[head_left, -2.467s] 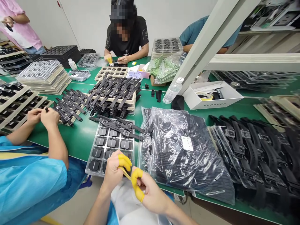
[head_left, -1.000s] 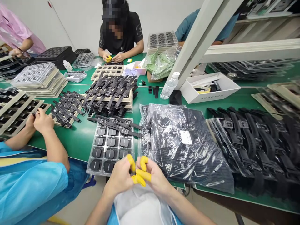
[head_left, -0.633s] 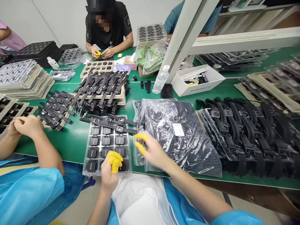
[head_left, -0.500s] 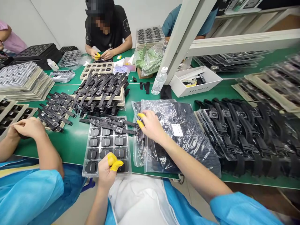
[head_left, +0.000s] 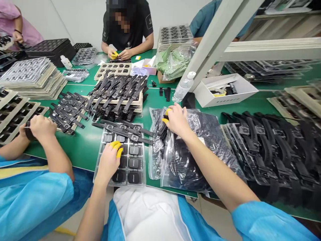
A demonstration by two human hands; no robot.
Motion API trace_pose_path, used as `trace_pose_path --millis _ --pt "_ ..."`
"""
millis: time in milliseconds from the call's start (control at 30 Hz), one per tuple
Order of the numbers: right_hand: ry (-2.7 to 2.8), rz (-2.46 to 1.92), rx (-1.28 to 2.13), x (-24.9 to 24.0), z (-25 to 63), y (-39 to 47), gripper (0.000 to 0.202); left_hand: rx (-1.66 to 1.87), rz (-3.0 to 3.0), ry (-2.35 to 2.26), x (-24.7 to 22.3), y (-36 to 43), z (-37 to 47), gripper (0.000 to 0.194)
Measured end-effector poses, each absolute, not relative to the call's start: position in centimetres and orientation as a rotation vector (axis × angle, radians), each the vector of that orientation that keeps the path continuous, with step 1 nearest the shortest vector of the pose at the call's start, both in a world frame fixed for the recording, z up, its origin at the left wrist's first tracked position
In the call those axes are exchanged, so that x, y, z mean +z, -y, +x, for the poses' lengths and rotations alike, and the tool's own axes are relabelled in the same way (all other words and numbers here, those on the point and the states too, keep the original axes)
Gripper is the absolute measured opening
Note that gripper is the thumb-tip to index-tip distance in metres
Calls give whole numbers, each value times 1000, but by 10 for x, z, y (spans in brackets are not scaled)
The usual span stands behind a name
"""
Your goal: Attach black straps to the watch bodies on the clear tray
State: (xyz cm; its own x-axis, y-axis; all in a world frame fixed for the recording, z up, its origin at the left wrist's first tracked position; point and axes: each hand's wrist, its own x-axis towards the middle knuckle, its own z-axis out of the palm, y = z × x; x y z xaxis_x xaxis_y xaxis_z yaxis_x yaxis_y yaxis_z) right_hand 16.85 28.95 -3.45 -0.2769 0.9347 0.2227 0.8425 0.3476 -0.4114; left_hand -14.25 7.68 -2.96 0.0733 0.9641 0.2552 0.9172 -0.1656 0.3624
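My left hand [head_left: 110, 161], with yellow covers on its fingertips, is over the clear tray [head_left: 143, 167] of black square pieces [head_left: 133, 163]. Its fingers curl downward, and whatever they hold is hidden. Several black watch straps [head_left: 120, 131] lie across the tray's far end. To the right, my right hand [head_left: 175, 119], also with yellow fingertip covers, pinches a black strap [head_left: 163, 129] at the open end of a clear plastic bag [head_left: 180, 167]. Dark straps fill the bag, and a smaller bag lies partly under it.
Stacked black watches [head_left: 117, 93] stand beyond the tray. A water bottle [head_left: 184, 87] and white box [head_left: 225, 92] are behind the bags, beside a slanted post [head_left: 215, 43]. Strap-laden trays [head_left: 273, 150] lie right. A co-worker's hands [head_left: 42, 129] are left; another person [head_left: 127, 30] sits opposite.
My left hand has moved forward over the tray from its near edge. My right hand has shifted from beside the straps on the tray to the bag's opening, now with a strap. The view has shifted.
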Motion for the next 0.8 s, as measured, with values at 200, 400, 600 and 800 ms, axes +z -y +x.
trace_pose_path --millis 200,400,600,800 --pt "1338 -989 1063 5 167 -235 35 -60 2384 -2064 -18 -124 -145 26" --pt "906 -753 1692 22 167 -143 32 -183 2508 -2021 -16 -136 -138 20" --pt "752 -728 1982 -12 157 -86 40 1 2400 -2046 -15 -135 -144 15" --pt "810 -727 2119 -33 137 -57 36 920 1565 -1684 -15 -78 -124 15"
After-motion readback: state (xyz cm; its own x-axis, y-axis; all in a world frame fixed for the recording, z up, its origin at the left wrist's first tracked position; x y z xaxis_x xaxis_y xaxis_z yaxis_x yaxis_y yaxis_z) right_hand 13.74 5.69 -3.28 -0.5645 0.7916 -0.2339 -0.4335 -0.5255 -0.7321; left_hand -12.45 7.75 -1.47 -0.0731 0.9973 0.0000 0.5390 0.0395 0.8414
